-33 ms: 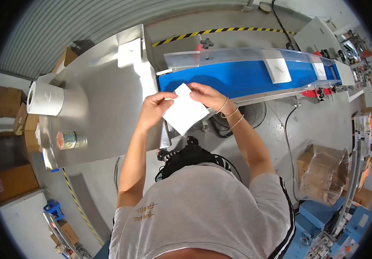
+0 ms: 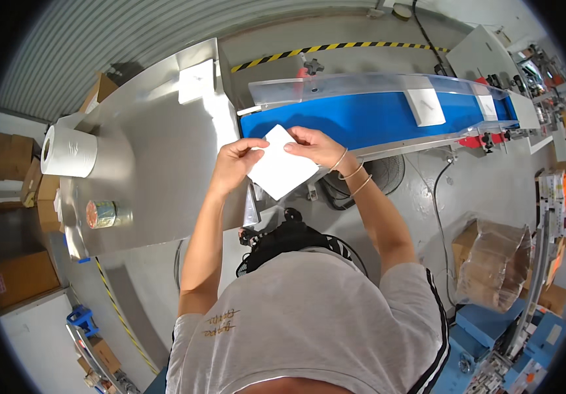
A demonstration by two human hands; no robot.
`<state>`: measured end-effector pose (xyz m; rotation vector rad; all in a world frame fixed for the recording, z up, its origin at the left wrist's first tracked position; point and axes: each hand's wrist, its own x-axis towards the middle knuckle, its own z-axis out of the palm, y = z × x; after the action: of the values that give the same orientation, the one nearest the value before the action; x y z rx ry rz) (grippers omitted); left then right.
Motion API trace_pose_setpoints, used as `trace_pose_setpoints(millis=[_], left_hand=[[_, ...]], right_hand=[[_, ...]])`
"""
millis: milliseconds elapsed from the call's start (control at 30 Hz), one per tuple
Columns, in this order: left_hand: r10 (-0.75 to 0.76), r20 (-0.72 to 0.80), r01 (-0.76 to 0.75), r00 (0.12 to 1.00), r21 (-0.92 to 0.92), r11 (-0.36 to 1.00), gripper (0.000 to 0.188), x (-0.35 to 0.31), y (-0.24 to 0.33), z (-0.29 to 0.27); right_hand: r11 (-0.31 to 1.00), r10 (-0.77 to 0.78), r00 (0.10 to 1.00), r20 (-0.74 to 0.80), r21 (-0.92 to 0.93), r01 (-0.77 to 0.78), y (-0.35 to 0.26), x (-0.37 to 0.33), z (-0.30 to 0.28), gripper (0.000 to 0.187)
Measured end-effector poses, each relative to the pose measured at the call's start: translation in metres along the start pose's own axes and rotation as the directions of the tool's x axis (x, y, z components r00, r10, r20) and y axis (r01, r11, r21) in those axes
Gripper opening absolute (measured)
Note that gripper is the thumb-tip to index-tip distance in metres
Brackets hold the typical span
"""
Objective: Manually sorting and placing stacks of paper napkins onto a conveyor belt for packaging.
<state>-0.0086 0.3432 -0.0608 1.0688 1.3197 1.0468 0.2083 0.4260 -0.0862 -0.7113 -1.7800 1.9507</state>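
Between my two hands is a flat white square piece [image 2: 283, 169], tilted so one corner points away from me; I cannot tell whether it is a thin box or folded sheet. My left hand [image 2: 235, 163] pinches its upper left edge between thumb and fingers. On the other side, my right hand [image 2: 319, 147] grips the upper right edge, thumb laid across the white face. Both hands are just in front of the near left end of a blue conveyor belt [image 2: 342, 121]. Farther right on that belt lie a flat white box [image 2: 425, 107] and a smaller-looking white box [image 2: 486, 107].
To my left stands a shiny metal table [image 2: 158, 164] bearing a white roll [image 2: 69, 151], a small round container [image 2: 101, 214] and a flat white item [image 2: 196, 82]. A clear guard rail [image 2: 348, 85] runs along the belt's far side. A fan [image 2: 381, 177] sits beneath.
My right thumb has moved down a little onto the white square's face. The boxes on the belt sit very slightly farther right. My left hand keeps its hold.
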Motion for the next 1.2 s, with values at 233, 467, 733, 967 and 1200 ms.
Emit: trace_pose_setpoints(millis=[233, 467, 733, 967, 1200], left_hand=[[0.205, -0.137, -0.153, 0.969, 0.319, 0.935, 0.043, 0.008, -0.012, 0.008], [0.078, -0.125, -0.028, 0.989, 0.362, 0.932, 0.029, -0.014, -0.051, -0.004], [0.077, -0.235, -0.08, 0.969, -0.003, 0.997, 0.014, -0.027, -0.091, -0.013], [0.274, -0.031, -0.267, 0.961, 0.134, 0.954, 0.012, -0.021, -0.116, -0.031], [0.473, 0.088, -0.477, 0.877, 0.287, 0.831, 0.012, -0.02, -0.11, -0.032]], right_hand=[[0.985, 0.031, 0.822, -0.569, -0.122, -0.122, 0.037, -0.019, -0.087, 0.028], [0.597, -0.373, 0.312, -0.874, -0.483, -0.64, 0.074, -0.085, -0.23, 0.048], [0.852, -0.395, -0.032, -0.918, -0.353, -0.387, 0.12, -0.154, -0.096, 0.025], [0.564, 0.561, 0.745, -0.36, -0.493, -0.663, 0.321, -0.2, 0.093, 0.033], [0.505, 0.752, 0.156, -0.641, 0.407, -0.761, 0.351, -0.214, 0.24, 0.035]])
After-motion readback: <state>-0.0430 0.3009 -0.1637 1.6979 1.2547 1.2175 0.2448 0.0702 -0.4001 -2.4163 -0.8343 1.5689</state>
